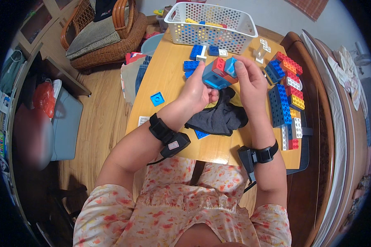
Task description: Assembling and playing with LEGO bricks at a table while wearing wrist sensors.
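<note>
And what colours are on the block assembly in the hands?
The block assembly is mostly blue with red parts, best seen in head view.

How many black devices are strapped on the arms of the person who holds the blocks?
2. One black device is strapped around the left forearm, behind the left hand; the other black device is around the right forearm, behind the right hand. I see no others.

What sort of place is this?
Likely a bedroom at home: there's what looks like a bed at right, a cushioned wicker armchair, and toy building bricks on a wooden table.
</note>
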